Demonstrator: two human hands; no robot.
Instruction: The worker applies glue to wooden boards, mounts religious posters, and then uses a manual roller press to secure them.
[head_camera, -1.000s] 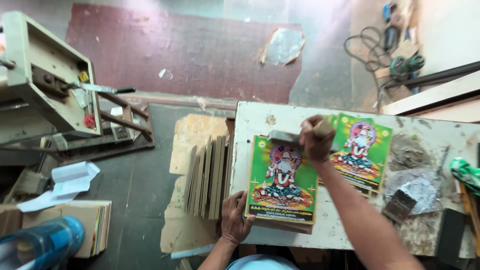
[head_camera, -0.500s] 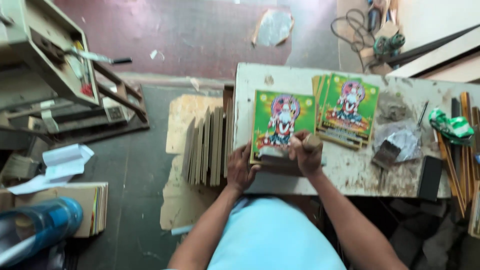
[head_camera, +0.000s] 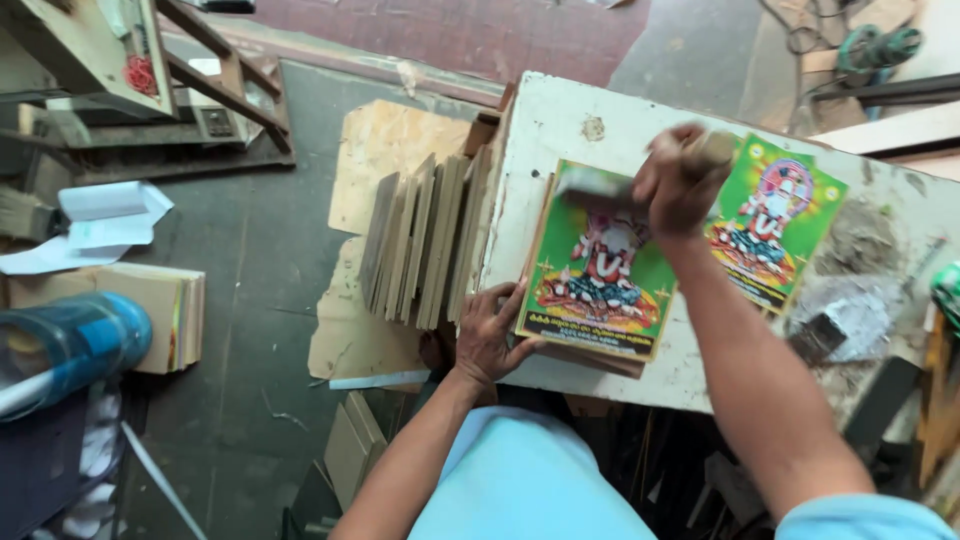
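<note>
A green printed picture (head_camera: 600, 280) of a seated figure lies on a board at the near edge of the white worktable (head_camera: 560, 120). My left hand (head_camera: 490, 335) presses its lower left corner and the table edge. My right hand (head_camera: 675, 185) is closed around a wooden-handled tool (head_camera: 710, 150), whose blurred grey head (head_camera: 590, 185) sits over the picture's top. A second stack of the same green pictures (head_camera: 780, 225) lies just right of my right hand.
Thin wooden boards (head_camera: 425, 240) stand on edge against the table's left side. Plywood sheets (head_camera: 380, 150) lie on the floor. A stack of boards (head_camera: 150, 310), white papers (head_camera: 95, 215), a blue bottle (head_camera: 60, 345) and a wooden machine frame (head_camera: 120, 60) sit at left. Scraps clutter the table's right.
My right hand has moved from the picture's near edge up to its top, with the tool. My left hand stays at the lower left corner. The camera moved closer.
</note>
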